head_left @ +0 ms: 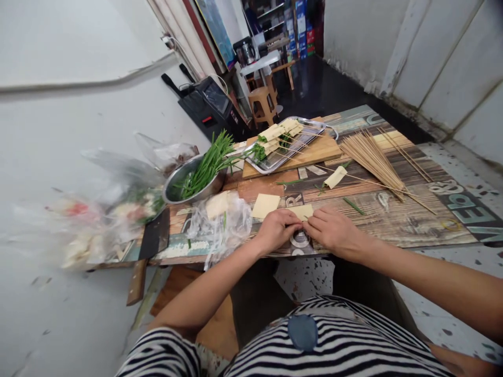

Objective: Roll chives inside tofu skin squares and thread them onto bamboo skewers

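Observation:
At the table's near edge, my left hand (278, 228) and my right hand (332, 230) meet with fingers pinched together on the near side of a pale yellow tofu sheet (302, 211). The fingers hide that side, and a bit of green shows between them. Left of it lies another square tofu sheet (266, 206). Beyond my right hand is a rolled tofu sheet (335, 178) on a bamboo skewer, greens poking from its end. More sheets (218, 205) rest on a crumpled plastic bag (239, 222) at the left.
A metal bowl (173, 195) holds long green chives (210, 167). Finished skewered rolls (277, 133) lie on a metal tray (271, 168) over a wooden board (330, 149). Loose skewers (373, 162) fan out at right. A cleaver (154, 236) overhangs the near edge beside filled plastic bags (86, 225).

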Demonstrator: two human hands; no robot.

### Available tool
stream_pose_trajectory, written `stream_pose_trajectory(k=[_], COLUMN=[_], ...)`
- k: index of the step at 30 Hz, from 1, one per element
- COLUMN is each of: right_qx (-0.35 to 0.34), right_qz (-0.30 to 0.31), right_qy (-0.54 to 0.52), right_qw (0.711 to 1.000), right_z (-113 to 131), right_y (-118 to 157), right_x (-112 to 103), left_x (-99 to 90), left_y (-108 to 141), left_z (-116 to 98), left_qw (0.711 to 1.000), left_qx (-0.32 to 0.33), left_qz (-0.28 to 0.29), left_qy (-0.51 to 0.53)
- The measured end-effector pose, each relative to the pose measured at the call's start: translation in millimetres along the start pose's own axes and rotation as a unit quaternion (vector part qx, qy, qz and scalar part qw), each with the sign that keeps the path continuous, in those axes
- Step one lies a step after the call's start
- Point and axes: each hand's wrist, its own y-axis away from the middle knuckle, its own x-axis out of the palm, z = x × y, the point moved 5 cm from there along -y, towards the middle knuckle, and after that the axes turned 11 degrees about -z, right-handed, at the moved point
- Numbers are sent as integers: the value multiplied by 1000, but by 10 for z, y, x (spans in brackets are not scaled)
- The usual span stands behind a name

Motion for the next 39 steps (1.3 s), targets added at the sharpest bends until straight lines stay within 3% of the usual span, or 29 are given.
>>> stream_pose_trajectory(k=[3, 7, 13, 17, 25, 31, 36, 39], right_qx=[-52, -39, 16, 40, 79, 83, 66, 19], right_qz=[-16, 13, 72, 81, 91, 127, 116, 93], right_qy=[9, -20, -96, -115, -125, -141, -171, -126], right_qw=[998, 999, 993, 989, 985, 978, 976, 987], right_z=[38, -65, -212, -242, -277, -308, -339, -312], right_y=[25, -26, -93, -106, -139, -188, -184, -144], right_x=[18, 98, 193, 207, 195, 191, 172, 172], left_x=[0, -40, -79, -51, -3, -27, -19, -22], left_y=[20, 101, 190, 194, 224, 202, 116, 51], left_z=[41, 96, -17, -82, -51, -172, -174, -123], left_qw=[999, 999, 988, 977, 981, 961, 966, 975], left_qx=[-32, -30, 135, 183, 113, 121, 91, 74], left_qz=[-4, -33, -42, -24, -42, -23, 38, 66], left_qy=[28, 9, -61, -103, -151, -247, -239, -197])
